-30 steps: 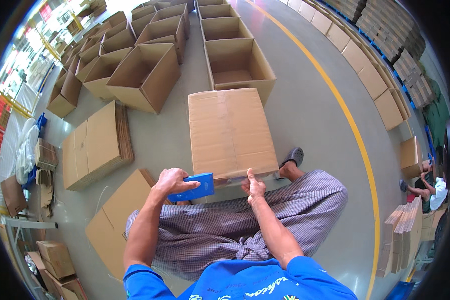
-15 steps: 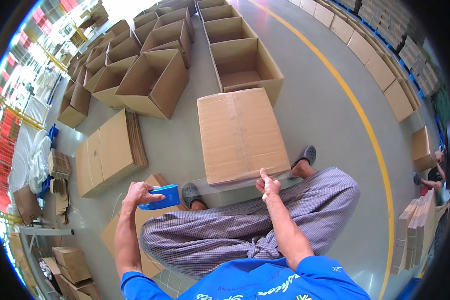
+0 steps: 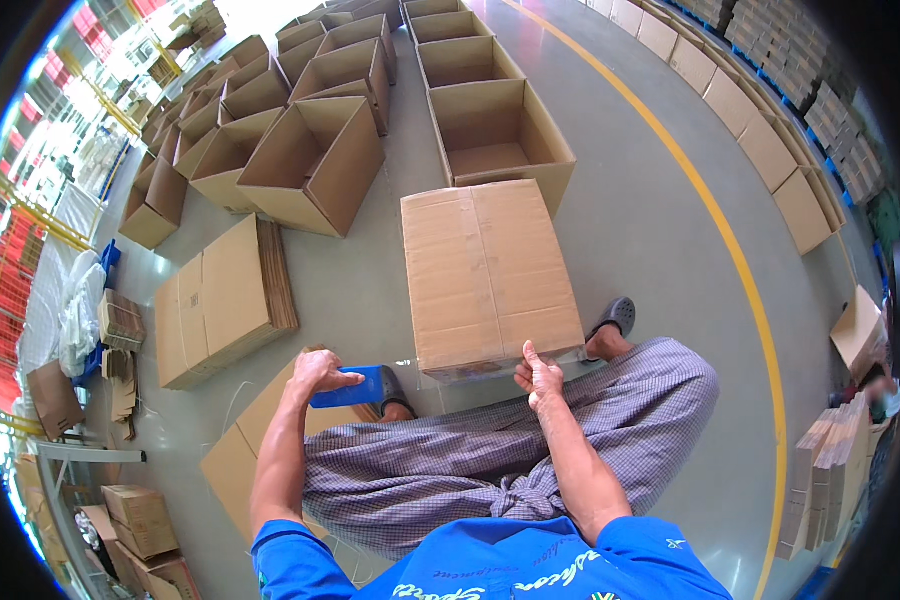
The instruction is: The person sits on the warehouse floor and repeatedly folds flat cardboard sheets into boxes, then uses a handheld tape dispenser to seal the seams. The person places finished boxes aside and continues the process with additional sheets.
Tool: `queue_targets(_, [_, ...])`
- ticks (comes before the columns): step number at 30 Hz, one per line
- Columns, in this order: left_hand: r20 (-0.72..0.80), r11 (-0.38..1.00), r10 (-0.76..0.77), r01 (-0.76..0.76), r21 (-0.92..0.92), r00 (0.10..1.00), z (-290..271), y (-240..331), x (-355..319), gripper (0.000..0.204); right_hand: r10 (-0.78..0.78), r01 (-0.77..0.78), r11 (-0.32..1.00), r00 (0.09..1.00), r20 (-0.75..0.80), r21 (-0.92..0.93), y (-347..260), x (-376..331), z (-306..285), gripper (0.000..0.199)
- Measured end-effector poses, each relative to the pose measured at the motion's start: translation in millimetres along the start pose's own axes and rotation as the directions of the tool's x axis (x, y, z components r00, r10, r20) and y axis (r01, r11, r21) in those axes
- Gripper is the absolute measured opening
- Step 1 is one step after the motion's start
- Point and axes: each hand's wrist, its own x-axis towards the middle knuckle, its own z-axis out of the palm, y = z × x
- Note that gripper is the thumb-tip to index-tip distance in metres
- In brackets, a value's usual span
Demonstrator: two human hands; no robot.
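This is a packing hall of a factory or warehouse. Many open cardboard boxes (image 3: 315,160) stand in rows on a smooth grey floor (image 3: 650,230) with a yellow line (image 3: 740,270), flat cartons (image 3: 220,300) lie stacked at left, and more boxes line the far right.

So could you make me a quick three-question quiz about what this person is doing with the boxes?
1. True or false: the left hand holds a blue tape tool.
2. What does the right hand touch? A) a bucket B) the closed box C) a broom
3. Fill in: the floor line is ____.

Key: 1 true; 2 B; 3 yellow.
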Motion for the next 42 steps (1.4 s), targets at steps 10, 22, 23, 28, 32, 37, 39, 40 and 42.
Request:
queue_targets(10, [0.055,0.997,-0.066,0.064,0.032,0.996,8.3,49.9,25.1,0.073,0.016,-0.015,1.0,0.999,0.05,-0.018,1.8,0.3,0.1,0.045])
queue_targets(22, [-0.025,0.955,-0.224,0.214,-0.206,0.974,34.0,118.6,18.6,0.066,0.005,-0.003,0.999,0.999,0.054,-0.036,5.0,8.6,-0.2,0.051])
queue_targets(23, [-0.02,0.943,-0.256,0.245,-0.223,0.966,36.4,121.9,16.6,0.065,0.006,-0.004,1.0,0.999,0.054,-0.029,3.7,8.0,-0.8,0.056])
queue_targets(28, [-0.188,0.94,-0.3,0.256,-0.227,0.935,45.1,132.9,3.9,0.063,0.021,-0.02,0.999,0.999,0.036,-0.045,5.2,15.8,5.5,0.054])
queue_targets(32, [-0.163,0.956,-0.279,0.257,-0.144,0.946,46.5,126.3,1.8,0.062,0.01,-0.01,1.0,1.0,0.008,-0.011,13.3,8.1,16.3,0.08])
queue_targets(37, [-0.155,0.988,-0.157,0.156,-0.017,0.975,32.8,126.8,16.3,0.067,-0.01,0.009,0.999,1.0,-0.02,-0.033,4.5,-2.1,7.7,0.062])
queue_targets(39, [-0.155,0.992,-0.122,0.127,0.017,0.98,32.4,119.6,24.5,0.067,-0.005,0.004,0.999,1.0,-0.03,-0.035,3.5,-4.6,7.3,0.056])
queue_targets(40, [-0.117,0.988,-0.155,0.157,0.005,0.981,31.3,117.9,30.0,0.067,-0.014,0.013,1.0,0.999,-0.043,-0.02,3.9,-5.3,6.9,0.055])
queue_targets(42, [-0.04,0.976,-0.217,0.216,-0.023,0.975,29.0,118.5,43.4,0.067,-0.036,0.036,0.999,0.997,-0.074,0.0,3.3,-5.0,5.0,0.053])
